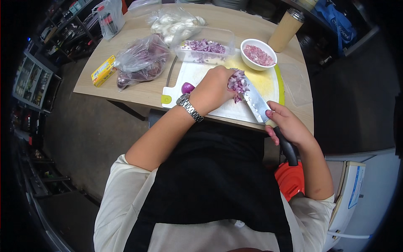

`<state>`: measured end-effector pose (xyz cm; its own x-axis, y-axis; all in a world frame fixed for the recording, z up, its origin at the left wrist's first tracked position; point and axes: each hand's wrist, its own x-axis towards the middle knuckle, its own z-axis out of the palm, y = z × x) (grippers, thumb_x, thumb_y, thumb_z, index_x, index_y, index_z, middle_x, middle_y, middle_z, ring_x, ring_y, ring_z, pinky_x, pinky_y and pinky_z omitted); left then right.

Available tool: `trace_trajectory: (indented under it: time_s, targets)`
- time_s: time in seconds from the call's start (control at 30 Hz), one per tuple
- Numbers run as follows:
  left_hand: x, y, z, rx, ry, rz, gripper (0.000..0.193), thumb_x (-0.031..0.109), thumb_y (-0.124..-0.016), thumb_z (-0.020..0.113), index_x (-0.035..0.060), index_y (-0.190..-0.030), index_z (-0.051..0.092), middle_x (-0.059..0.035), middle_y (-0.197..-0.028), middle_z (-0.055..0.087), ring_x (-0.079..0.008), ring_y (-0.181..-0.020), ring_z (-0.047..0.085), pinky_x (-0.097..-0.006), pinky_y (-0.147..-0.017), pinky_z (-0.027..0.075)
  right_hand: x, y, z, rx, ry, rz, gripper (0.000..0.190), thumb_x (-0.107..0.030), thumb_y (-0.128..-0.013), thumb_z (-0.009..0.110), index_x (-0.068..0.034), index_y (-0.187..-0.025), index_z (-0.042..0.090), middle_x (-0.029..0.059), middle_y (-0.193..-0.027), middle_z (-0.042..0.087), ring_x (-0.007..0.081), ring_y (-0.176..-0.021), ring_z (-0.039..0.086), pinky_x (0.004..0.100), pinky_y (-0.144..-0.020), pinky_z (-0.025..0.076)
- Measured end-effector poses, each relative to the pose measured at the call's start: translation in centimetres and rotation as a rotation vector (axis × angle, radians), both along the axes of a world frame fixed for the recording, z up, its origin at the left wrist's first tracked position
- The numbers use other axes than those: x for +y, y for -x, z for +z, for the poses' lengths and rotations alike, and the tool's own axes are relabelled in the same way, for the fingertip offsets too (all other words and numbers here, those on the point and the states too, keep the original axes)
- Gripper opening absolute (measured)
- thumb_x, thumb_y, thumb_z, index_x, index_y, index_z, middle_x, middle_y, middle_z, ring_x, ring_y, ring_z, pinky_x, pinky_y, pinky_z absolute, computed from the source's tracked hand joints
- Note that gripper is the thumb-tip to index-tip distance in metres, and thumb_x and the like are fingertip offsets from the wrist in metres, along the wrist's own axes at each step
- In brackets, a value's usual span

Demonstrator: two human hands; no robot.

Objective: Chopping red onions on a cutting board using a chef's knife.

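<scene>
My right hand holds a kitchen knife with a broad blade, its thumb on the blade near the black handle. A heap of chopped red onion lies on the far part of the blade. My left hand cups this heap from the left, its thumb below it; the other fingertips are hidden. Both hands are over a white cutting board with green edges. A piece of red onion sits on the board, partly behind my left wrist. A clear plastic container with chopped red onion stands at the board's far side.
Right of the container stands a white bowl of chopped pink food. A tan bottle, a clear lid, bagged red onions, a bag of white bulbs and a yellow box are on the wooden table.
</scene>
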<state>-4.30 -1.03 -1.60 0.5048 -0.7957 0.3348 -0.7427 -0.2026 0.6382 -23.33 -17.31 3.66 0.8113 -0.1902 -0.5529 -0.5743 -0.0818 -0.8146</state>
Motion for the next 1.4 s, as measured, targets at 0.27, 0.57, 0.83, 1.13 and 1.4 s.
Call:
trace_trajectory:
  time_s: [0.27,0.57,0.83,1.13,1.4]
  targets:
    - [0.4,-4.5,6.4,0.025,0.027,0.042,0.056,0.017,-0.072,0.085,-0.0067,-0.12,0.067,-0.0207,-0.102,0.072,-0.026,-0.091,0.069,-0.0326,-0.085,0.054,-1.5,-4.9,5.7,-0.092,0.006,0.087,0.023,-0.019,-0.106,0.042,-0.003,-0.12,0.051,0.0049,-0.065,0.056,0.0098,-0.04,0.049,0.0242,-0.041,0.046]
    - [1.1,-14.0,6.7,-0.214,-0.289,0.14,0.037,0.018,-0.081,0.078,-0.0041,-0.111,0.071,-0.0173,-0.098,0.074,-0.0242,-0.093,0.072,-0.0343,-0.084,0.056,-3.5,-15.0,6.7,0.087,0.236,0.257,0.02,-0.018,-0.105,0.038,-0.008,-0.113,0.053,0.003,-0.065,0.055,0.0101,-0.042,0.049,0.025,-0.043,0.047]
    - [-1.5,-10.7,3.8,-0.267,0.06,0.185,0.054,0.044,-0.085,0.075,-0.0005,-0.113,0.067,-0.0219,-0.105,0.067,-0.0366,-0.1,0.065,-0.0418,-0.089,0.052,-5.2,-14.9,6.3,0.121,-0.026,0.189,0.015,-0.019,-0.104,0.043,-0.007,-0.108,0.052,0.0035,-0.067,0.054,0.0084,-0.048,0.048,0.0248,-0.044,0.045]
    - [-2.3,-12.9,2.1,-0.388,-0.086,0.378,0.05,0.034,-0.084,0.077,0.005,-0.122,0.059,-0.0242,-0.119,0.057,-0.0422,-0.108,0.057,-0.0454,-0.095,0.05,-5.5,-10.6,7.7,0.131,-0.165,0.15,0.009,-0.016,-0.103,0.048,-0.01,-0.11,0.05,0.0072,-0.067,0.059,0.0071,-0.039,0.046,0.0223,-0.035,0.04]
    - [-2.2,-15.4,3.8,-0.381,-0.066,0.114,0.003,0.002,-0.076,0.07,0.0023,-0.076,0.073,-0.014,-0.074,0.072,-0.0282,-0.072,0.071,-0.0375,-0.071,0.057,-5.8,-8.3,7.9,0.078,-0.077,0.084,0.019,-0.016,-0.104,0.047,-0.006,-0.119,0.052,0.0067,-0.065,0.058,0.0081,-0.039,0.047,0.023,-0.036,0.042]
